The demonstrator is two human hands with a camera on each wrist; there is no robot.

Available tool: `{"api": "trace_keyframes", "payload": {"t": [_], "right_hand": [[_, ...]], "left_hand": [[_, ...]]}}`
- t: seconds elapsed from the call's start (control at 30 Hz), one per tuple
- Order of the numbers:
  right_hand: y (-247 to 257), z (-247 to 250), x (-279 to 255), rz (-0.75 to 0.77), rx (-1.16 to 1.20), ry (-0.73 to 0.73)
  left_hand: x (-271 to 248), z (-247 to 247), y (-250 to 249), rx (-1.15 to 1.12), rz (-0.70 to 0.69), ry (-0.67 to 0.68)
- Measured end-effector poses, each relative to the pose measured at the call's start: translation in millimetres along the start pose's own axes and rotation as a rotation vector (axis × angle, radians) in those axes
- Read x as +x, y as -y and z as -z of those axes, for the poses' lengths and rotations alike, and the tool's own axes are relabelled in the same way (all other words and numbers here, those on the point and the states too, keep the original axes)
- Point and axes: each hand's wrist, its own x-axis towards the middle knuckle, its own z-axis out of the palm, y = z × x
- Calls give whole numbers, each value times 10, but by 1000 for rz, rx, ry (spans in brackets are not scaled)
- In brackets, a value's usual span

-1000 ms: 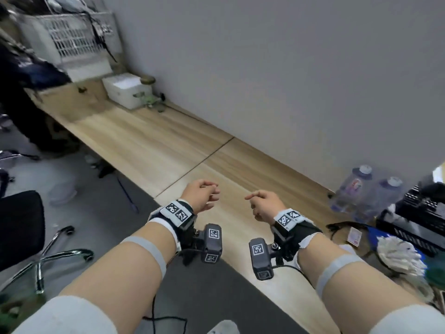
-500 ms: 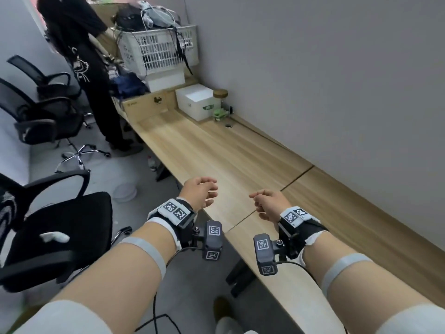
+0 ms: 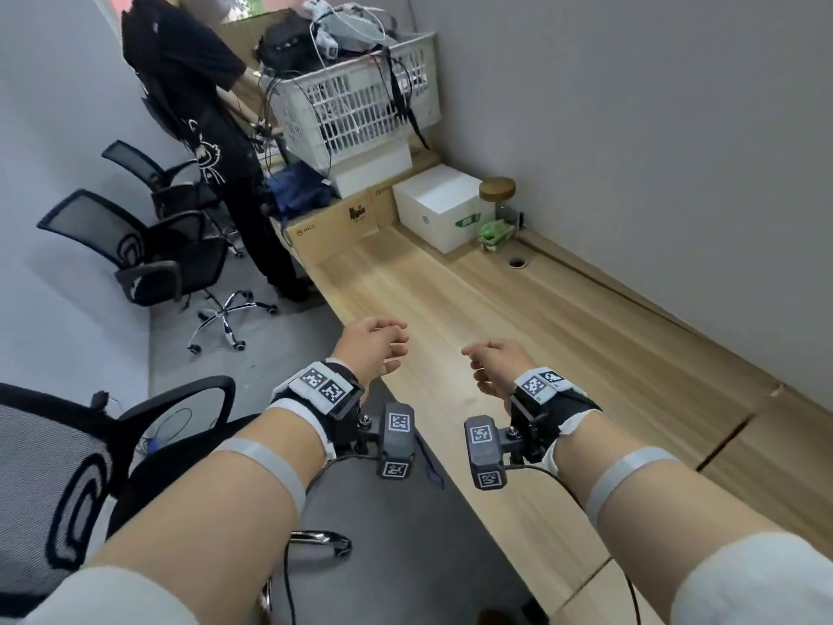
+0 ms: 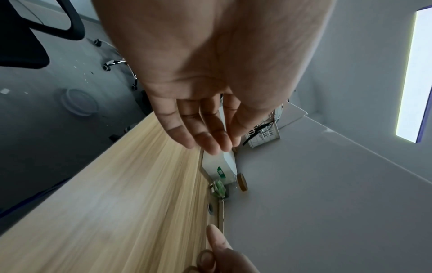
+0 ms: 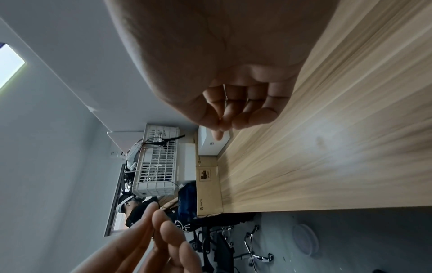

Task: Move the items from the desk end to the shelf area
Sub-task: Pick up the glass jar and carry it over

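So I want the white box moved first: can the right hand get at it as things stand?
Probably not from here. The right hand hovers empty over the near desk, while the white box sits at the far end. Nothing blocks the bare desktop between them, so walking closer should do it.

right hand (image 5: 233, 73) loosely curled over the wooden desk (image 5: 339, 147) — white basket (image 5: 156, 162) at its far end

1. The white box (image 4: 218, 162) is partly covered by the left hand's fingers (image 4: 201, 133) in the left wrist view.
2. The print on the cardboard box (image 3: 336, 230) is too small to be read fully.
3. The basket (image 3: 360, 106) contents are tangled and cannot be told apart.
4. The standing person (image 3: 198, 128) is cut off at the head view's top edge.
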Motion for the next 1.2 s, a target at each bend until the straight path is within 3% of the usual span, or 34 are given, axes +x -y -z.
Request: {"api": "trace_keyframes", "payload": {"t": [0.23, 0.63, 0.97, 1.2], "right_hand": [[354, -380, 787, -16, -42, -40], [1048, -860, 2044, -51, 3, -360], [1194, -550, 2832, -79, 36, -511], [1212, -82, 3719, -107, 31, -514]], "left_hand": [[1090, 144, -153, -44, 14, 81], [3213, 165, -781, 16, -68, 395], [4302, -714, -1060, 224, -206, 527], [5103, -1528, -1136, 534, -337, 401]]}}
